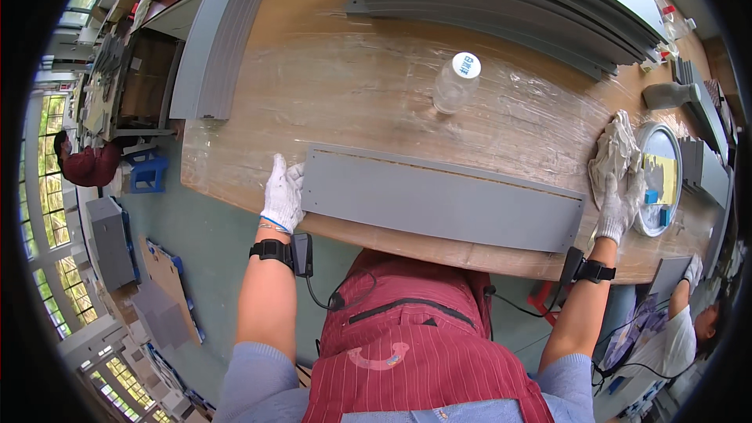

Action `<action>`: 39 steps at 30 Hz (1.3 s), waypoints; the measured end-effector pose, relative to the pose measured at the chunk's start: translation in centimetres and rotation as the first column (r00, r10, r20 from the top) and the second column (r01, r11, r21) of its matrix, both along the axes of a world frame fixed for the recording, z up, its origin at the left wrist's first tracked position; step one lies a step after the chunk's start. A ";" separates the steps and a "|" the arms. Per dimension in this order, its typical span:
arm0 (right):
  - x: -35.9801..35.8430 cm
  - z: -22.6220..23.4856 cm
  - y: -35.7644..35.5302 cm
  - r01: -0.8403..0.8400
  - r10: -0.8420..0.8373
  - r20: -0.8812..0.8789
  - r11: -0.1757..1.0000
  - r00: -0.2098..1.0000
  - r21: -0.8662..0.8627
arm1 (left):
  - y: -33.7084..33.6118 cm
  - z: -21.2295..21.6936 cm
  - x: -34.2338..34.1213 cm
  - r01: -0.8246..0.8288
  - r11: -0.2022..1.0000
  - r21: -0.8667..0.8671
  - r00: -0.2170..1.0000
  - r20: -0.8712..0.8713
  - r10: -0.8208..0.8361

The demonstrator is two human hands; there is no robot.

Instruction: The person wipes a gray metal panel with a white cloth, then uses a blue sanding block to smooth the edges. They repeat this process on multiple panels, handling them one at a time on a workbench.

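A long grey panel (439, 200) lies flat along the front of the table, with a narrow brownish line near its far edge. At its left end, my white-gloved left hand (283, 194) rests with fingers stretched out, touching or very close to the end. Beyond the panel's right end, my gloved right hand (619, 210) reaches forward with fingers apart. Its fingertips are at a crumpled off-white cloth (615, 149); whether they press on it I cannot tell. Just right of that hand is a round whitish lid or tray (641, 223) carrying a yellow pad (659, 176) and small blue blocks (665, 216).
A clear jar with a white lid (457, 86) stands mid-table. Stacked grey panels lie at the back (501, 8) and far left (219, 47). A grey bottle (670, 95) is at the right. Another person (677, 329) works at lower right; one more (90, 164) sits far left.
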State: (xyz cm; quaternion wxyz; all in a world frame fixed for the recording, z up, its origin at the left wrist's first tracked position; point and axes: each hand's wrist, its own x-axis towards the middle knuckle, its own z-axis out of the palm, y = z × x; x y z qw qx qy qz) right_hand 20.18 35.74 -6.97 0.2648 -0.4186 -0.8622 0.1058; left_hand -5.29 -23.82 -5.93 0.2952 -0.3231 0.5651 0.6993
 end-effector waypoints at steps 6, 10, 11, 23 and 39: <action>-6.4 -0.5 -0.4 -0.178 0.204 0.072 0.947 0.976 -0.267 | 0.2 0.2 -0.3 0.037 0.997 0.063 0.999 0.024 -0.038; -5.6 3.0 -3.8 -0.306 -0.056 -0.504 0.735 0.862 -0.605 | -0.5 0.0 -0.3 0.143 0.987 0.071 0.987 -0.090 -0.136; -4.6 5.4 -4.9 -0.272 -0.114 -0.524 0.750 0.844 -0.602 | 0.0 -0.5 -0.2 0.199 0.980 0.024 0.969 -0.157 -0.193; -15.2 2.5 -39.5 -0.723 0.727 0.058 0.686 0.684 -0.079 | 4.8 -1.3 -4.1 0.261 0.965 -0.031 0.927 -0.270 -0.260; -0.1 1.0 -13.8 0.117 -0.117 0.198 0.993 0.973 0.013 | 15.1 5.1 -6.4 0.394 0.601 -0.696 0.170 -0.587 -0.792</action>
